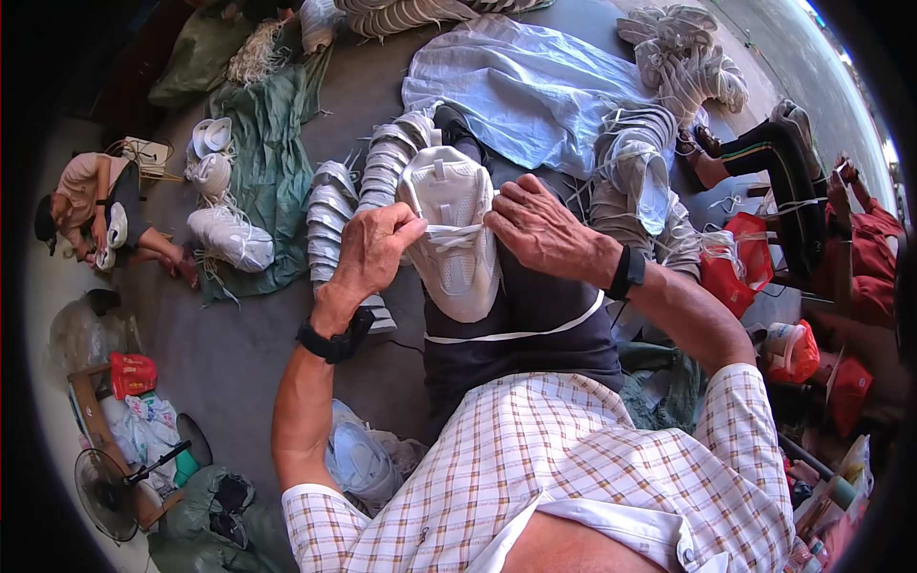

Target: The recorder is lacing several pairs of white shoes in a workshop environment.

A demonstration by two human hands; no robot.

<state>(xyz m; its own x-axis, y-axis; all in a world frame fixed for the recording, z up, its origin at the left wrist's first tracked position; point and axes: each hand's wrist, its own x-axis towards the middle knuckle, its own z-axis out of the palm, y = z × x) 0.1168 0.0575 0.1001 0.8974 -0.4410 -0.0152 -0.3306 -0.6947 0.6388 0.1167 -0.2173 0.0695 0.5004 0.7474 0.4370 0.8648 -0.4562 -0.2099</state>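
"Where's the off-white sneaker [462, 286]?"

"Between the left grip [371, 253] and the right grip [544, 224], over the dark trousers [540, 296], toe toward the checked shirt [535, 430]."

"And the grips — spread?"

"No, each pinches the white shoelace [454, 231] between thumb and fingers, so it crosses the shoe's upper side to side."

"What's around?"

"One stack of nested shoes [332, 215] just left of the left grip; a second stack [621, 205] right of the right grip — with a pale blue sheet [535, 86] beyond both grips."

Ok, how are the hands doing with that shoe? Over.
Left hand, right hand: pinching laces. Shoe: between them, toe towards shirt. Nothing lying over it.
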